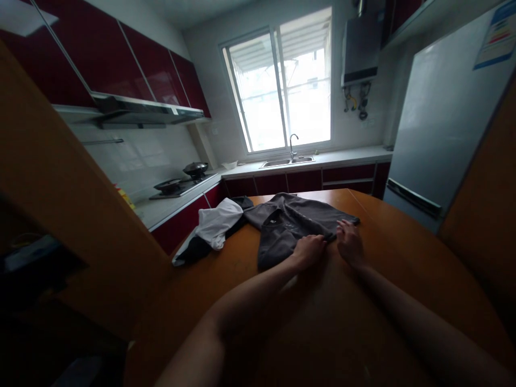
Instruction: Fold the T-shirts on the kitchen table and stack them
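Note:
A dark grey shirt (282, 234) lies spread on the round wooden table (387, 242), its neckline and a small label showing toward the left. My left hand (309, 250) rests at the shirt's near edge, fingers curled over the cloth; whether they pinch it is too dark to tell. Just to the right, my right hand (350, 242) is beside the shirt's near right part, its fingers extended and touching or hovering at the cloth. No object shows in the right palm.
White and black garments (220, 220) lie heaped at the table's left edge. Beyond are a stove with a pan (168, 186) and a lidded wok (195, 169), a sink (288, 161) under the window, and a fridge (439, 118) at right.

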### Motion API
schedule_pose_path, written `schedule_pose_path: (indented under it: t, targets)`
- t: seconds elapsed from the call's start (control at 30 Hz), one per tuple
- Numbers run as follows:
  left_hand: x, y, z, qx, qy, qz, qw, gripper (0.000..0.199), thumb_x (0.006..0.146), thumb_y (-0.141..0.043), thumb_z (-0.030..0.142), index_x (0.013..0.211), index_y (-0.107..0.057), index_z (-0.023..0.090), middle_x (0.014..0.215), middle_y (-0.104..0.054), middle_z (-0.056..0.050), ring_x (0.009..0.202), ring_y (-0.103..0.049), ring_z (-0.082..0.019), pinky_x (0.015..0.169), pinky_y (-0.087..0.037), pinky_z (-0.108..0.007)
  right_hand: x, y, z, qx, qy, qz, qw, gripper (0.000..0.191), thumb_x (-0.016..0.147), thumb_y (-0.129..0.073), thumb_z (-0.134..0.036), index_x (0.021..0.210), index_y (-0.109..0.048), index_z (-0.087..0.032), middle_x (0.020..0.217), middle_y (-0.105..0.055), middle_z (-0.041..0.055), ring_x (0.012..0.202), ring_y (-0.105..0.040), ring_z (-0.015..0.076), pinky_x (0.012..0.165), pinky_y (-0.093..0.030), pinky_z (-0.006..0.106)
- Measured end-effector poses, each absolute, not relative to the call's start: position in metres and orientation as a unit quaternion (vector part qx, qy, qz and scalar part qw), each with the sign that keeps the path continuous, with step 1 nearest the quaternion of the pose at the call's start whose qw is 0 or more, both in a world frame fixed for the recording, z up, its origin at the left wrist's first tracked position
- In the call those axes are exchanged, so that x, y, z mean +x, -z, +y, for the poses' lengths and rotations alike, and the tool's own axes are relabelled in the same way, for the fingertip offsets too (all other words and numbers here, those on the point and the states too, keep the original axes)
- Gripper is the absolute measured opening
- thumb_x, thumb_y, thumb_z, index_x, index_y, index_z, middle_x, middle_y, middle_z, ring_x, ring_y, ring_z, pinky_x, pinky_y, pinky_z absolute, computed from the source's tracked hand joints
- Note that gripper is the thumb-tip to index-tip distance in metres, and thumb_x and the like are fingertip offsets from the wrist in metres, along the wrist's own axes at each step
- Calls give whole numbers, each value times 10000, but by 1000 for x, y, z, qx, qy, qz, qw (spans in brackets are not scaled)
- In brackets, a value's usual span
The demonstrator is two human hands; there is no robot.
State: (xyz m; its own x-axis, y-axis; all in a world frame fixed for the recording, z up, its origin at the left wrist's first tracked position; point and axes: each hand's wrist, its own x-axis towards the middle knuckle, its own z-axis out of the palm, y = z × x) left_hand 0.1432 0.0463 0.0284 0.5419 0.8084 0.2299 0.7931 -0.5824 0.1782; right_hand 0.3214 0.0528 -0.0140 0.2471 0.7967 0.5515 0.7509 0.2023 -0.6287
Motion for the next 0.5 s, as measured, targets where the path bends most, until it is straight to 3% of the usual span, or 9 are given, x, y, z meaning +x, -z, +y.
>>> schedule_pose_path:
  t: [0.17, 0.3, 0.5]
  targets:
    - [161, -50, 59, 880, -234, 406, 72, 334, 998, -498, 330, 1271, -653, 215, 1215, -714, -95, 1101, -676, -217, 950, -515, -292, 341, 18, 58, -652, -11, -585, 482, 540, 972, -280, -366, 1289, -629, -102, 1380, -559, 178, 1300, -471, 292, 1113, -356, 422]
    - [97, -60, 93, 835, -253, 486, 41, 328, 986, -472, 228, 1245, -671, 203, 1278, -678, -94, 1162, -643, -217, 1028, -482, -320, 329, 20, 57, -647, -30, -623, 438, 530, 990, -297, -393, 1304, -630, -127, 1412, -551, 159, 1315, -476, 276, 1114, -356, 401]
    - [-1, -30, 123, 825, -199, 527, 47, 393, 973, -519, 295, 1322, -628, 150, 1400, -608, -128, 1331, -537, -247, 1143, -393, -388, 312, 20, 56, -664, -96, -667, 323, 599, 1029, -267, -490, 1421, -534, -124, 1436, -566, 160, 1339, -494, 274, 1137, -314, 418]
